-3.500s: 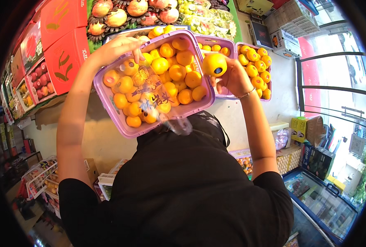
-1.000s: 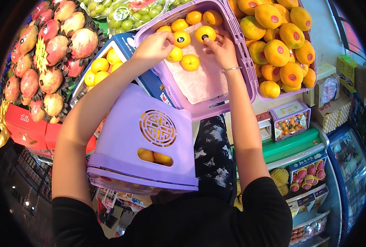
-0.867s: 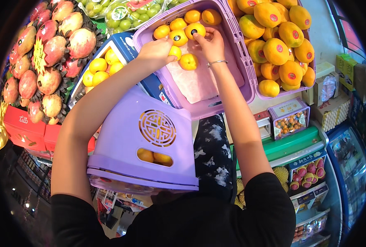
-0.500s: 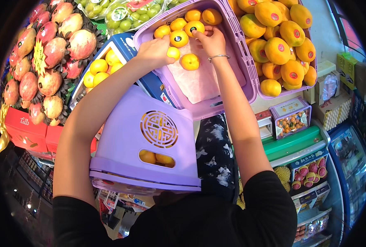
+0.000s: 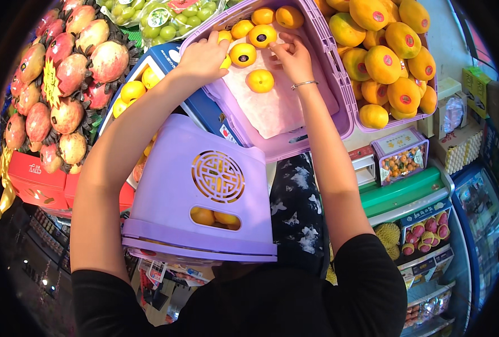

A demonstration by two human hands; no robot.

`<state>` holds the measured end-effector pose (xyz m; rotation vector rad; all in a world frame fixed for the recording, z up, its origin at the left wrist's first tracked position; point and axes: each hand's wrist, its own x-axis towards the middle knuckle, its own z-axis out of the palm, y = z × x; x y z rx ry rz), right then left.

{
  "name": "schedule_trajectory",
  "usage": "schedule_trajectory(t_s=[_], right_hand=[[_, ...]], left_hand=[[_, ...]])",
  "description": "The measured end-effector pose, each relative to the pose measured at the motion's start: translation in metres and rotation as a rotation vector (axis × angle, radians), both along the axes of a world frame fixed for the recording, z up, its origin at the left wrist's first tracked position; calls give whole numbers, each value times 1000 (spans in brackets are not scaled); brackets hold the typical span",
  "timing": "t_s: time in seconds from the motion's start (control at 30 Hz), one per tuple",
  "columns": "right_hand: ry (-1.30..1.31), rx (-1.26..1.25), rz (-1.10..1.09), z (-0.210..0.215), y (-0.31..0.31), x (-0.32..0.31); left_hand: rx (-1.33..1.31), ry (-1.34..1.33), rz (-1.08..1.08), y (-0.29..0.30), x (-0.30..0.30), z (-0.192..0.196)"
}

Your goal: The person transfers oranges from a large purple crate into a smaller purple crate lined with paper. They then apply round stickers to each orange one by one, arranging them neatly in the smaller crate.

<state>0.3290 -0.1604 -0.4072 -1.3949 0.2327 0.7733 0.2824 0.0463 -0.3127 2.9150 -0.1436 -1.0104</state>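
Note:
Several oranges (image 5: 243, 55) lie on pink lining paper (image 5: 266, 109) in a purple plastic basket (image 5: 345, 126) ahead of me. At the basket's left side my left hand (image 5: 202, 59) curls over an orange (image 5: 226, 62), which its fingers partly hide. Another orange (image 5: 225, 36) touches its fingertips. My right hand (image 5: 294, 60) hovers over the lining with bent fingers apart, holding nothing. Just left of its fingertips sits an orange with a dark round sticker (image 5: 262, 36). A single orange (image 5: 260, 81) rests lower on the paper.
Close to my body stands another purple basket (image 5: 165, 168), tilted, with oranges behind its slot. Mangoes (image 5: 384, 64) are piled at the right. Pomegranates (image 5: 69, 76) fill the left, and bagged green grapes (image 5: 176, 22) lie behind. A blue carton (image 5: 204, 115) adjoins the basket.
My left hand has shifted left and up, the orange by its fingers moving with it. My right hand has drawn back from the stickered orange, now uncovered.

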Motion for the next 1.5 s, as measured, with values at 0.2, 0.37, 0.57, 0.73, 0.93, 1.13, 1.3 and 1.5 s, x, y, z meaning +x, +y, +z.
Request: schedule_trajectory(t_s=[0.2,0.37,0.57,0.73,0.93,1.13,1.3,1.5], right_hand=[[-77,15,134,-4,-12,1],[-321,-298,365,0,-17,-2],[-674,-708,887,55,-19,-36],[-730,-663,760,32,-25,-53],[-559,-599,391,36,-39,-25],[-453,-555,-53,20,-23,-17],[-596,-572,-404,-6,14,-38],[-101,-61,-665,-10,30,-20]], left_hand=[[-108,-73,-11,15,-11,-9],[-84,-138,-43,8,-6,-5],[72,-105,-124,-2,1,-9],[-152,-360,-153,-20,14,-22],[-222,-230,64,-13,28,-21],[-218,-333,-4,-14,20,-27],[-162,-413,-61,-22,17,-30],[-100,-393,-153,-26,17,-35]])
